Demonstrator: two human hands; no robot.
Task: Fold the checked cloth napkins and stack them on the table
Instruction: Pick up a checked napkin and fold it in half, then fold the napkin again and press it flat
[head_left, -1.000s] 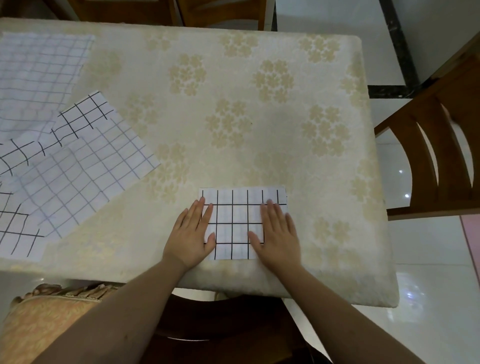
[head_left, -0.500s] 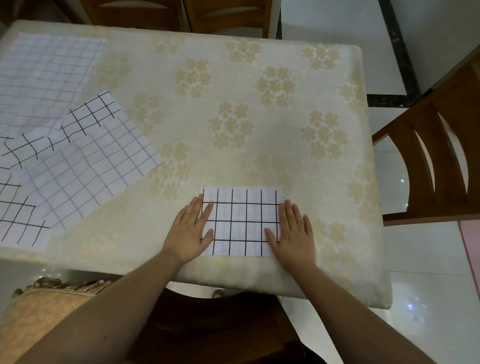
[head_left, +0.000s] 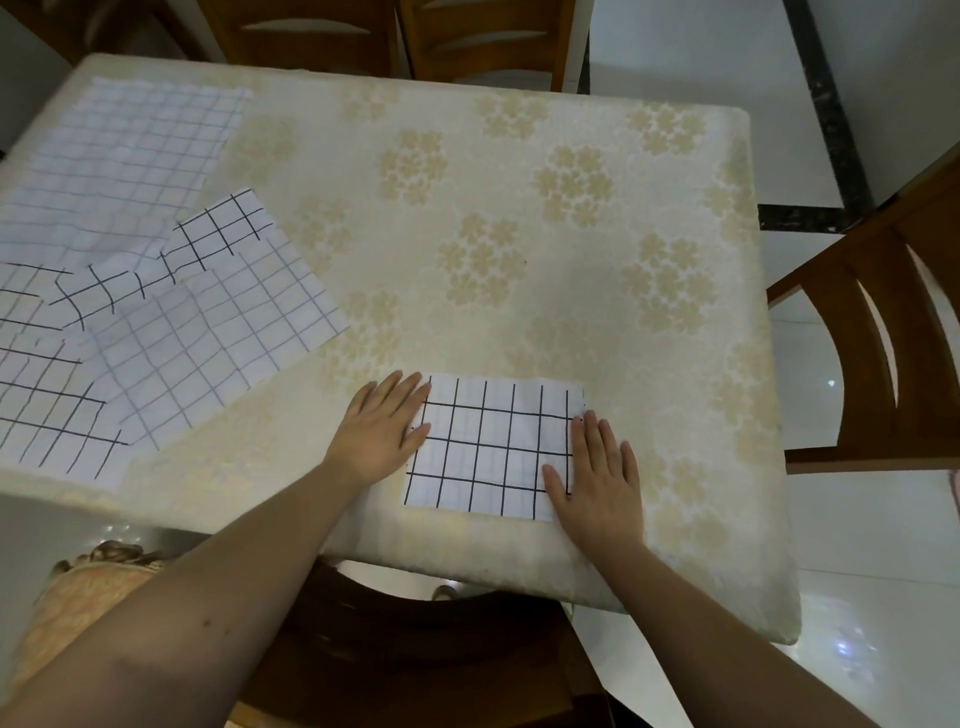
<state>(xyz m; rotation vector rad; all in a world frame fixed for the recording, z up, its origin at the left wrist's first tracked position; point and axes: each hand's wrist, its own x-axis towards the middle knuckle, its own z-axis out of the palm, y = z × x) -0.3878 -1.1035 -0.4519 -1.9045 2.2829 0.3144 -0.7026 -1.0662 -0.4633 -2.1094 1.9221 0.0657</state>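
White cloth crossed with black lines lies under both hands: a folded napkin, a flat rectangle near the front edge of the table. The left hand rests flat at the folded napkin's left edge, fingers straight and close together, fingertips just over the border of the fabric. The right hand lies flat on the folded napkin's right edge, fingers straight and slightly spread, the thumb on the cloth. The two hands are apart, one at each short side, and neither grips anything.

Well to the left of the folded napkin, a heap of unfolded napkins spreads over the table's left side, overlapping at angles, some with bold black checks and some with faint ones. The table wears a cream cover with a pale flower pattern. To the right of the folded napkin, beyond the table, stands a wooden chair on a glossy white floor. More chair backs show past the far edge.
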